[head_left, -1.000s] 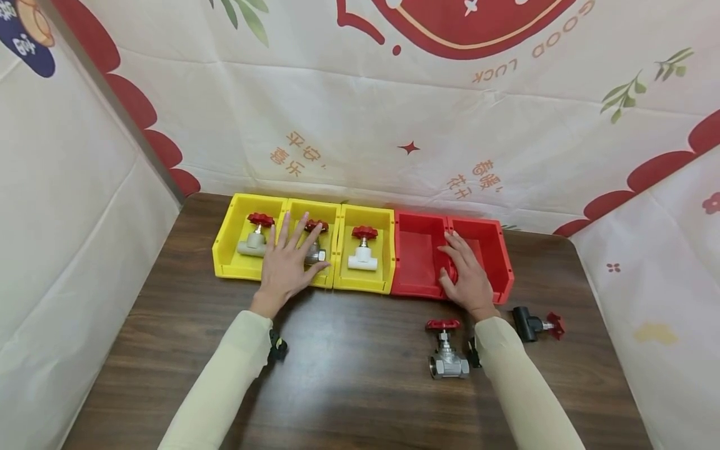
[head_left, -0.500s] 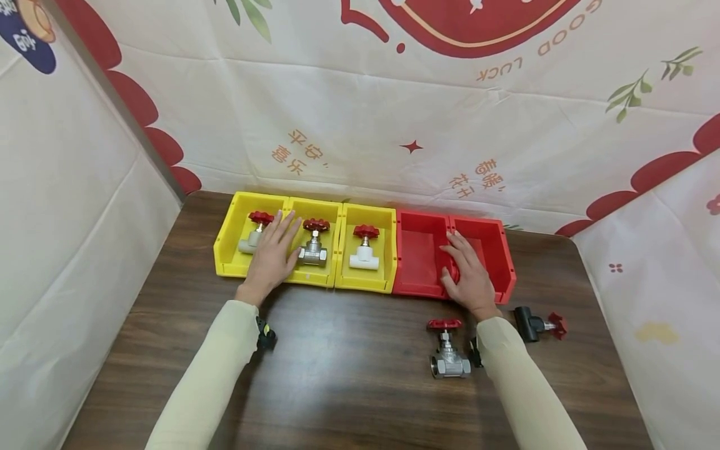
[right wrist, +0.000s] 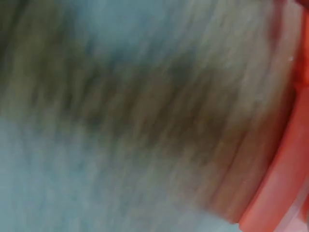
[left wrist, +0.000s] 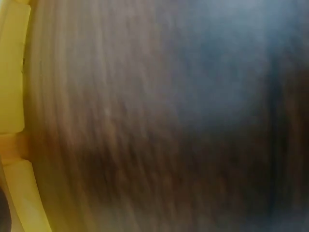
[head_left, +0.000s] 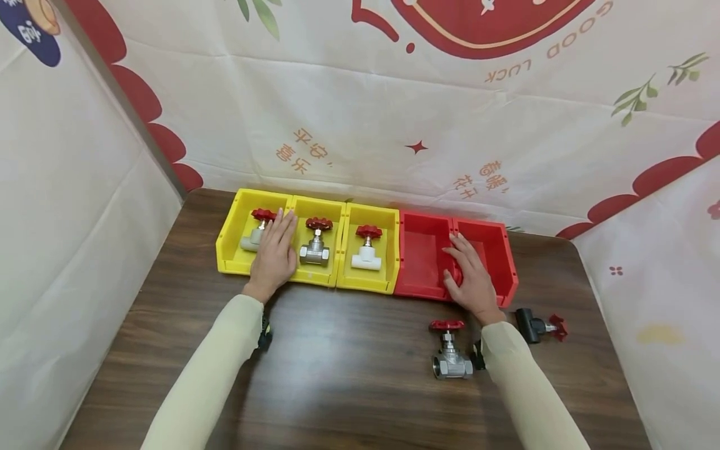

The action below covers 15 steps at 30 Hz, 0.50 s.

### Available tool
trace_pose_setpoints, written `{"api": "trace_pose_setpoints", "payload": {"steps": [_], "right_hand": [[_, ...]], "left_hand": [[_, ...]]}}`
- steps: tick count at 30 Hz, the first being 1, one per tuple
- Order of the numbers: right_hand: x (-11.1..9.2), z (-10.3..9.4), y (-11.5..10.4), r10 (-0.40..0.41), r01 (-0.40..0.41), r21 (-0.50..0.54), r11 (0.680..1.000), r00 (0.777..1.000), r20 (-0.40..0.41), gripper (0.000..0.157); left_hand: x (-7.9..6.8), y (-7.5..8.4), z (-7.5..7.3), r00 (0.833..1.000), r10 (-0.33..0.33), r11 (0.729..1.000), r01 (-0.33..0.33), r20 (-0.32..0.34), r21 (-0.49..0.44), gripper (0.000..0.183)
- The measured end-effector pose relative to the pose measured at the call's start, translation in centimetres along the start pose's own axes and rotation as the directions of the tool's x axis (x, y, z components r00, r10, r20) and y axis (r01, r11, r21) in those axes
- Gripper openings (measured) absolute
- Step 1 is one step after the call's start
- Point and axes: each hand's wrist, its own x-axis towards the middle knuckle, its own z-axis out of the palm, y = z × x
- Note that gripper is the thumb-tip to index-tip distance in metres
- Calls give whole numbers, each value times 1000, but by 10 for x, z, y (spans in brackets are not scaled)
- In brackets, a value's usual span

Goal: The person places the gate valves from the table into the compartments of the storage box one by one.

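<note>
In the head view my left hand lies flat, fingers straight, over the wall between the left yellow bin and the middle yellow bin. It partly covers a grey valve with a red handwheel. A metal gate valve lies just right of it. My right hand, fingers loosely bent, is over the wall between the left red bin and the right red bin. A yellow bin edge shows in the left wrist view, a red bin edge in the right.
A white valve sits in the right yellow bin. On the wooden table, a large metal valve lies near my right wrist, and a black valve lies farther right. A printed cloth hangs behind the bins.
My left hand has moved left off the metal gate valve in the middle yellow bin, and its spread fingers have come together. The right hand has stayed in place at the red bins.
</note>
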Motion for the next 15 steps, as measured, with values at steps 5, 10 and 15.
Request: {"api": "trace_pose_setpoints", "payload": {"steps": [5, 10, 15], "right_hand": [[0, 3, -3, 1, -1, 46, 999, 1000, -7, 58], [0, 0, -1, 15, -15, 35, 999, 1000, -5, 60], [1, 0, 0, 19, -19, 39, 999, 1000, 4, 61]], "left_hand": [[-1, -2, -3, 1000, 19, 1000, -19, -11, -12, 57], [-3, 1, -2, 999, 34, 999, -34, -8, -13, 57], [-4, 3, -1, 1000, 18, 1000, -18, 0, -4, 59]]}}
